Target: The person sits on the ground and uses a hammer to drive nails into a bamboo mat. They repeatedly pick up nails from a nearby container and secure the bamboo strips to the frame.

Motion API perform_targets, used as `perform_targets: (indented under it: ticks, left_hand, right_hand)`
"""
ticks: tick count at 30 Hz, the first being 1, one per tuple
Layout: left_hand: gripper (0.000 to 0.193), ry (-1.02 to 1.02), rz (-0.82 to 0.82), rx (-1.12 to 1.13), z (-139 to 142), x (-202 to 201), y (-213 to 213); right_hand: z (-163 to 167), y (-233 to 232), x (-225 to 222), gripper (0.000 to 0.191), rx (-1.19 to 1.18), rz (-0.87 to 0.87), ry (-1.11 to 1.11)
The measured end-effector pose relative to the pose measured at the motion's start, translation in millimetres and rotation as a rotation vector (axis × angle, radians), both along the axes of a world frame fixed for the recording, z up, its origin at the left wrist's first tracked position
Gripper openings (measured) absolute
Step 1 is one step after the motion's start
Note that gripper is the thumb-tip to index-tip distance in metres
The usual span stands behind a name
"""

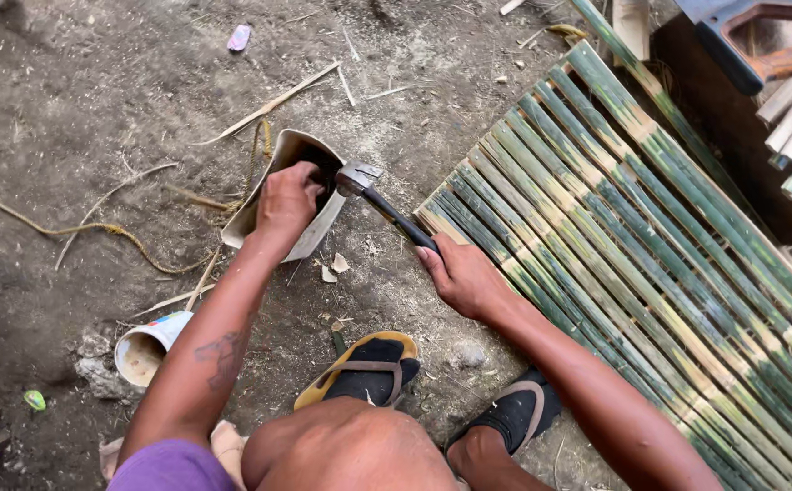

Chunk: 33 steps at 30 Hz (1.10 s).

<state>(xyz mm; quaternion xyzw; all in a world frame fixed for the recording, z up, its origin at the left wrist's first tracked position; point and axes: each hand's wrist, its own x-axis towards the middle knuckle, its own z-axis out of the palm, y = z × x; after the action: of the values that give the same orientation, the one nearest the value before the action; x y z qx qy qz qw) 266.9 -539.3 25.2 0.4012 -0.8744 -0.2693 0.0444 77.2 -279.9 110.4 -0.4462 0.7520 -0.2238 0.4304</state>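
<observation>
While the left hand reaches into the mouth of a pale, tilted container lying on the dirt ground, its fingers are curled inside the opening; what they have hold of there, if anything, cannot be told. Item, hammer: metal head beside the container's rim, dark handle running down and to the right into the right hand, whose fingers are wrapped closed about the grip end. Long axis: diagonal, upper left to lower right, head pointing toward the container and away from the person. Location: above the ground, between the container and the near corner of a bamboo slat mat (green and tan strips laid side by side, running on the same diagonal). Handling note, offered as judgement: the hammer is best kept low and steady with a firm grip near the handle's end, so the head does not swing into the left wrist, which sits just beside it. Nearby: a small cup on its side by the left forearm, yellow-edged sandals under the feet, scattered bamboo slivers and a length of rope.
</observation>
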Motion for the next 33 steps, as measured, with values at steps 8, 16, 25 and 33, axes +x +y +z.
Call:
perform_targets:
  ticks: [8,16,25,33]
  left_hand:
    - [0.017,-0.133,-0.448,0.155,115,-88,37]
    - [0.009,-0.365,-1.669,-0.156,145,-231,175]
    - [0.016,0.488,-0.976,0.204,-28,-444,404]
    - [0.008,0.514,-0.664,0.152,-80,-453,454]
  right_hand:
    - [-30,74,-17,0.039,-0.195,-0.240,-0.033]
    - [-32,258,-89,0.035,0.003,-0.899,0.190]
    - [-65,365,-147,0.035,0.146,-1.242,0.291]
    - [-74,385,-141,0.038,0.000,-1.319,0.258]
